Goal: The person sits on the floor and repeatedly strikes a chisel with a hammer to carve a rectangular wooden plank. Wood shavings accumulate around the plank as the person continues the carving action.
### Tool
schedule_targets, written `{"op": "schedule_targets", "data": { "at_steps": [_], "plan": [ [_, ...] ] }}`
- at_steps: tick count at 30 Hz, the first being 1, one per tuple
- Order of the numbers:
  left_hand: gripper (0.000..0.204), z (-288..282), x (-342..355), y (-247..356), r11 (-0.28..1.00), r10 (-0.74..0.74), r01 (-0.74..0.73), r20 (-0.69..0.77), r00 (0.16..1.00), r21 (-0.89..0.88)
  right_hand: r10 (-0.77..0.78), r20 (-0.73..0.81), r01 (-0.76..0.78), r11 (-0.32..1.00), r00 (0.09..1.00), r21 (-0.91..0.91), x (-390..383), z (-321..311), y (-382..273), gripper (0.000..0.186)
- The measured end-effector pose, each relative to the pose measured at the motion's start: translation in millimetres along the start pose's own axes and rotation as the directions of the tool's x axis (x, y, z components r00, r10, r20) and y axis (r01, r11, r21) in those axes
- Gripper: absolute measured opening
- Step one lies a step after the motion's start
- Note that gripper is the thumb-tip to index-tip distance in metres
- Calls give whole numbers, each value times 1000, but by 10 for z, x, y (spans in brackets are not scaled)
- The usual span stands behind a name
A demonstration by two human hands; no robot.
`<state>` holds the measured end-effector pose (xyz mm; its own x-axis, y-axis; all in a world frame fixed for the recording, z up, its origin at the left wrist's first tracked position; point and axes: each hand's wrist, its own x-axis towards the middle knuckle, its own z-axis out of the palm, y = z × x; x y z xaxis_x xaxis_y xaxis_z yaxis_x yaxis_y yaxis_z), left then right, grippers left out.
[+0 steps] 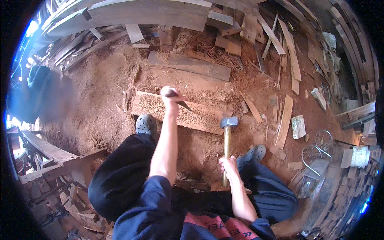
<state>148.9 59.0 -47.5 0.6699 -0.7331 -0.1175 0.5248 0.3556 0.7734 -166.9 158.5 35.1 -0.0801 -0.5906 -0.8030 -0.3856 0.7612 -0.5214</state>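
My left hand grips a dark pointed metal tool, like a chisel, angled down toward a pale board whose top is covered in small pits. My right hand is closed round the wooden handle of a hammer, whose grey metal head is raised near the board's right end. My left shoe, a grey perforated clog, is at the board's near left edge.
Reddish dirt ground surrounds me. Planks lie along the back, more scraps to the right, with a pale block and wire loops. A wooden frame stands at left; a blurred dark shape fills the left rim.
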Motion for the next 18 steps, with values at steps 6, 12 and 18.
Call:
{"op": "schedule_targets", "data": {
  "at_steps": [6, 12, 18],
  "plan": [
    [18, 135, -217, -159, 658, 36, -412, 520, 854, 631, -50, -99, 31, 982, 994, -188, 799, 105, 858, 15],
    [32, 1367, -1196, -90, 655, -218, -452, 725, 654, 605, 159, 105, -170, 980, 982, 103, 232, 70, 228, 11],
    [16, 906, -866, -153, 808, -134, -105, 355, 925, 580, 128, 70, -129, 992, 989, 12, 213, 84, 209, 11]
  ]
}}
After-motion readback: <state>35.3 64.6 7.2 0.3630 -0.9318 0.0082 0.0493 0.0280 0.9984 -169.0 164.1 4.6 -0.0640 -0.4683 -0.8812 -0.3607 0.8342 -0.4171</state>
